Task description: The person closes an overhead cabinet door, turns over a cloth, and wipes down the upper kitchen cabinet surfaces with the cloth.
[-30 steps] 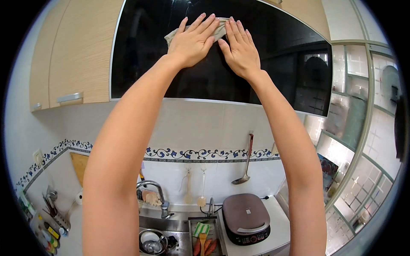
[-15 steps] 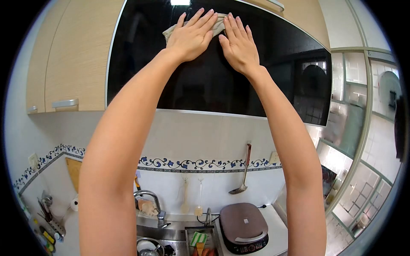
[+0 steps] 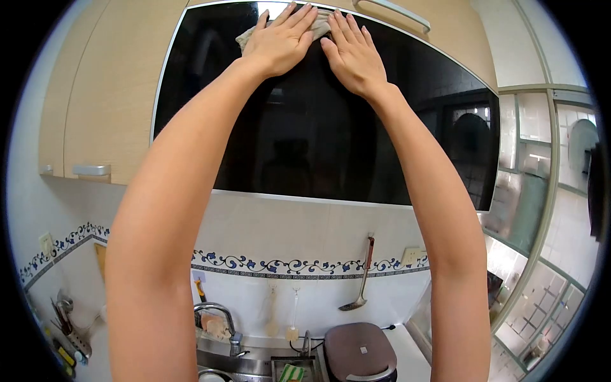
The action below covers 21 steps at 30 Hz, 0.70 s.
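Both arms reach up to a glossy black panel with a silver frame, set among the wall cabinets. My left hand lies flat with fingers stretched out, pressing a pale, crumpled cloth against the panel near its top edge. Beside it, my right hand is also flat, fingers extended, its fingertips at the cloth's right end. Most of the cloth is hidden beneath the hands. Dim reflections show in the dark surface.
Pale wood cabinets flank the panel, with a handle above. Below are a faucet, a sink, a hanging ladle and a brown-lidded appliance. A glazed window or door frame stands at the right.
The view has tilted upward, so the panel's lower edge and the counter sit lower in the picture. Both hands remain flat at the cloth, now nearer the panel's top frame.
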Tool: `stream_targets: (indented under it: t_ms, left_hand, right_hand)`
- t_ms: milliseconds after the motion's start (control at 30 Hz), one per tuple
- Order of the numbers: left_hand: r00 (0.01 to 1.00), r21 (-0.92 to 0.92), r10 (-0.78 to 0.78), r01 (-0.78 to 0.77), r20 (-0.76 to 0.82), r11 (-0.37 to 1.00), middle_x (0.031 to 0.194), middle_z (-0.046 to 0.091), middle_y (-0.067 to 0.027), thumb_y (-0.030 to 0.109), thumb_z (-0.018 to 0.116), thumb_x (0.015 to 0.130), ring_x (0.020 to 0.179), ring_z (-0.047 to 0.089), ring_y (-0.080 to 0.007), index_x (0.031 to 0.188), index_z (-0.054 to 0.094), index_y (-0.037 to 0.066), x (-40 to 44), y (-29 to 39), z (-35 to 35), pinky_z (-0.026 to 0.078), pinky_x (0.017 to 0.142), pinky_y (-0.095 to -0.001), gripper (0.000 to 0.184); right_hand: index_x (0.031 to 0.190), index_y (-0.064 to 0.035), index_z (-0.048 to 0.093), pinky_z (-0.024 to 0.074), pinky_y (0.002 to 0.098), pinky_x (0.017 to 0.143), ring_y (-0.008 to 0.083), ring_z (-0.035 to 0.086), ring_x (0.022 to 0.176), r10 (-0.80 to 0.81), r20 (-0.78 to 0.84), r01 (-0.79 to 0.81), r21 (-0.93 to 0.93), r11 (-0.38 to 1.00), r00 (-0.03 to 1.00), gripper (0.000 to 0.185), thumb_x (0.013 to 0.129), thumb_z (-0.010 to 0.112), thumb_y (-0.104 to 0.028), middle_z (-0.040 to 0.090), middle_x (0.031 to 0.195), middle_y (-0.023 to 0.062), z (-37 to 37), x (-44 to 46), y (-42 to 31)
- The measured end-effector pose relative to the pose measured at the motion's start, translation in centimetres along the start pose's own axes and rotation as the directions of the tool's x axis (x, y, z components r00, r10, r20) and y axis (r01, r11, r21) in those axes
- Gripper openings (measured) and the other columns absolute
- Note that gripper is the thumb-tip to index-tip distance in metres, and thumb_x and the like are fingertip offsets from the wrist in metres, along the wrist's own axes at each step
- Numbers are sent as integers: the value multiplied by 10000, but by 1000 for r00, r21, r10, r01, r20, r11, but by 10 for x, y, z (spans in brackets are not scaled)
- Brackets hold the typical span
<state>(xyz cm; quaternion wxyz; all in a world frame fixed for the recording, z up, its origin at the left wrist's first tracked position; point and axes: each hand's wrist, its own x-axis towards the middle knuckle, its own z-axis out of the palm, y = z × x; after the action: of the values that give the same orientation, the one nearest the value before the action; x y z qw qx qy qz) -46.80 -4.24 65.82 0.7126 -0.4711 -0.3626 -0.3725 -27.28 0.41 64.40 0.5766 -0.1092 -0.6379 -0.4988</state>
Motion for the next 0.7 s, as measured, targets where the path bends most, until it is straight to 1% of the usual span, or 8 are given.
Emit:
stream_targets:
  t_ms: [67, 133, 267, 333, 433, 567, 667, 700]
  left_hand:
    - [1000, 21, 5, -5, -9, 1000, 1626, 271, 25, 402, 282, 1059, 1514, 194, -181, 1574, 268, 241, 3, -5, 4, 146, 1216, -523, 540]
    - [1000, 3, 19, -19, 6, 1000, 1628, 263, 32, 398, 280, 1060, 1515, 186, -175, 1573, 268, 236, 7, -9, 3, 136, 1219, -524, 538]
    - [1000, 31, 4, -5, 17, 1000, 1629, 258, 36, 397, 277, 1061, 1517, 178, -168, 1574, 267, 231, 13, -8, -3, 128, 1223, -520, 539]
    - [994, -39, -36, 40, 101, 998, 1630, 256, 37, 402, 277, 1061, 1517, 175, -163, 1574, 265, 228, 16, -4, -13, 123, 1226, -514, 542]
    - [992, -37, -44, 48, 117, 998, 1632, 250, 43, 405, 277, 1060, 1517, 174, -158, 1574, 264, 231, 18, -5, -18, 122, 1227, -511, 543]
    - [993, -31, -43, 47, 113, 998, 1635, 240, 50, 408, 270, 1061, 1517, 173, -158, 1576, 258, 236, 15, -6, -15, 124, 1230, -498, 544]
    - [996, -49, -40, 44, 76, 998, 1637, 234, 42, 407, 262, 1062, 1517, 173, -167, 1579, 248, 241, 13, -8, -16, 130, 1231, -486, 543]
    - [994, -40, -45, 50, 102, 998, 1638, 234, 34, 405, 260, 1062, 1518, 173, -174, 1580, 244, 242, 12, -8, -18, 132, 1230, -484, 543]
  right_hand:
    - [1535, -66, 327, 159, 408, 1230, 258, 226, 1504, -12, -1, 12, -19, 1000, 1000, 632, 1030, 313, -446, 282, 1612, 115, 3, 6, 2]
    - [1534, -64, 329, 159, 407, 1230, 256, 226, 1504, -3, 0, 3, -10, 1000, 1000, 634, 1030, 314, -448, 281, 1613, 116, 3, 10, 1]
    - [1533, -58, 328, 160, 404, 1230, 257, 225, 1504, 0, -1, 0, 3, 1000, 1000, 641, 1030, 316, -455, 276, 1614, 119, 4, 18, 4]
    - [1535, -54, 321, 161, 401, 1231, 259, 223, 1505, -3, 4, 3, -1, 1000, 1000, 650, 1030, 313, -463, 273, 1615, 120, 5, 23, 6]
    - [1536, -55, 319, 162, 399, 1231, 263, 221, 1505, -2, -4, 2, 9, 1000, 1000, 655, 1029, 314, -470, 274, 1614, 124, 9, 27, 5]
    - [1528, -48, 334, 165, 403, 1231, 266, 227, 1503, 4, -29, -4, 8, 1000, 1000, 660, 1026, 319, -476, 285, 1608, 130, 12, 26, 4]
    - [1524, -43, 341, 169, 403, 1231, 266, 232, 1501, 2, -39, -2, 9, 1000, 999, 664, 1025, 320, -481, 292, 1605, 132, 12, 25, 1]
    - [1523, -42, 343, 171, 403, 1230, 265, 235, 1501, 3, -35, -2, 16, 1000, 999, 666, 1025, 319, -483, 294, 1604, 132, 12, 26, 0]
